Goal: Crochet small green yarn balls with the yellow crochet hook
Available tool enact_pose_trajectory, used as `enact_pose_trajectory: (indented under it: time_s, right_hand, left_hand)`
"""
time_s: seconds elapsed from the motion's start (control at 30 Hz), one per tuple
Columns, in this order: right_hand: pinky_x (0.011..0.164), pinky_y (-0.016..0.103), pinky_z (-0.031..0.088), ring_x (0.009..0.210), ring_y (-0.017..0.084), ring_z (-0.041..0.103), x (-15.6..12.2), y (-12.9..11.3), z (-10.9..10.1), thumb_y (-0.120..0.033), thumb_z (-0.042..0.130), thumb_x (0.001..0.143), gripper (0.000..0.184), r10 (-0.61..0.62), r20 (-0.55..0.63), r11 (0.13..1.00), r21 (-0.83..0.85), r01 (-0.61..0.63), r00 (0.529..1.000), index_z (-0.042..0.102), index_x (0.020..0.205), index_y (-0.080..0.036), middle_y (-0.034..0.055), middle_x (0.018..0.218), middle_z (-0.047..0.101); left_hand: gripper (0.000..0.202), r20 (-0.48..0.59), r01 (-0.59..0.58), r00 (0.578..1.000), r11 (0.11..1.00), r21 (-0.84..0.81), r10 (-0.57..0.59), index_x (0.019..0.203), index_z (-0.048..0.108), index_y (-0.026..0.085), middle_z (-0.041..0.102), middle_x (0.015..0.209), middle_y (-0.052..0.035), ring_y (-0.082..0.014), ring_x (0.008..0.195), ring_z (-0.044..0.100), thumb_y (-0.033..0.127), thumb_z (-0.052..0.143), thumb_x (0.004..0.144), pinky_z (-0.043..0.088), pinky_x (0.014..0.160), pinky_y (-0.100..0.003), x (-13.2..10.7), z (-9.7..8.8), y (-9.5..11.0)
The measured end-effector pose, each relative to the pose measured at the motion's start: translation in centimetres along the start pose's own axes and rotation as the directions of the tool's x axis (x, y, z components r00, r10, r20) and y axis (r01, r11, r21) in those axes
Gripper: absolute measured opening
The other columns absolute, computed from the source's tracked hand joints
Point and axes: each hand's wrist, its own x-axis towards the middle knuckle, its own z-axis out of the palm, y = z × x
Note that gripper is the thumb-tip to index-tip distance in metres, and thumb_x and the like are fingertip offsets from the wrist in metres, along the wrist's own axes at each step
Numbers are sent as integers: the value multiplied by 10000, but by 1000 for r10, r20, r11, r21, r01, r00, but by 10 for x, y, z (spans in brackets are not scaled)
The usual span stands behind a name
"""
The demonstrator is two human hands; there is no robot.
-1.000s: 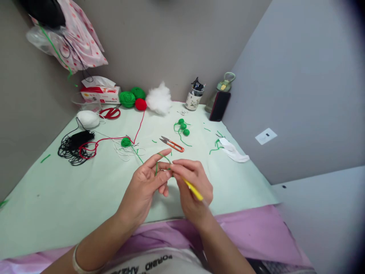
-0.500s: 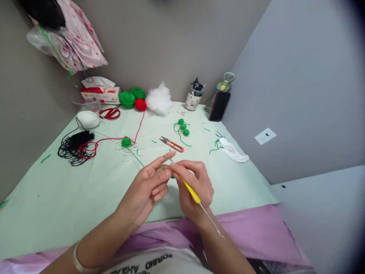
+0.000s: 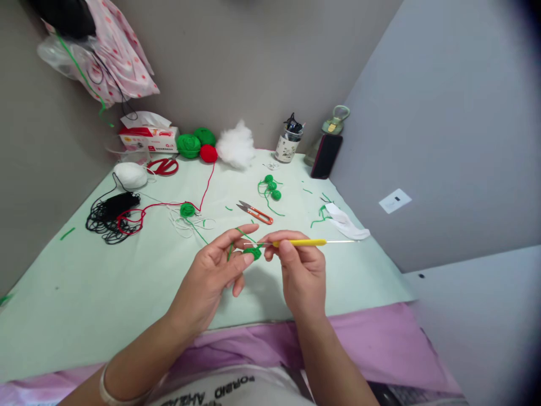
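My left hand pinches a small green crochet piece between thumb and fingers, with green yarn looped over the raised index finger. My right hand grips a yellow-handled crochet hook held level, its tip at the green piece and its metal tail pointing right. Both hands hover above the pale green table near its front edge.
Orange thread snips lie just beyond the hands. Further back lie small green crochet balls, a green ball on white thread, tangled black and red yarn, a white yarn ball, red scissors, green and red yarn balls, stuffing, a tissue box, a cup, a phone.
My right hand turned the hook from pointing down toward my lap to lying level, tail to the right. The green piece now shows clearly at my left fingertips.
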Motion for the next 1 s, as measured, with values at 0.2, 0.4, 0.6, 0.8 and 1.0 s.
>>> enact_pose_trajectory:
  time_s: [0.2, 0.4, 0.6, 0.8, 1.0]
  right_hand:
    - [711, 283, 565, 710, 122, 659, 1, -3, -4, -333, 608, 1022, 191, 39, 9, 996, 83, -40, 999, 744, 951, -220, 21, 883, 749]
    - [733, 281, 565, 756, 124, 686, -6, -11, -1, -295, 572, 1045, 200, -39, 2, 998, -50, 39, 999, 747, 974, -229, 13, 921, 752]
    - [751, 287, 561, 818, 125, 691, -12, -15, 0, -159, 528, 1048, 230, -231, 93, 922, -296, 248, 969, 729, 1084, -264, 1, 972, 752]
    - [763, 319, 566, 858, 151, 692, -14, -14, -2, -83, 507, 1028, 280, -321, 162, 867, -347, 359, 933, 705, 1142, -246, 24, 982, 746]
    - [773, 362, 598, 911, 194, 715, -12, -11, 0, -66, 509, 1010, 262, -385, 244, 805, -384, 453, 890, 682, 1148, -206, 72, 981, 748]
  left_hand:
    - [313, -3, -19, 1000, 999, 32, 19, 1175, 797, 302, 589, 936, 24, -5, 500, 380, 275, 805, 863, 412, 456, -161, -1, -3, 0]
    - [318, -10, -72, 997, 980, 184, 75, 1230, 765, 345, 584, 859, 50, -25, 536, 496, 278, 751, 919, 420, 521, -188, -1, -10, -6]
    - [331, -51, -157, 981, 924, 349, 186, 1211, 768, 330, 583, 798, 73, -24, 519, 519, 201, 728, 908, 458, 609, -204, 1, -11, -7]
    - [331, -50, -253, 951, 864, 436, 304, 1145, 788, 272, 593, 755, 71, -42, 510, 539, 129, 721, 854, 478, 600, -213, -1, -7, -2]
    - [364, 3, -450, 811, 620, 642, 585, 1125, 795, 276, 596, 771, 55, -58, 540, 519, 49, 682, 865, 477, 583, -210, -4, -7, -12]
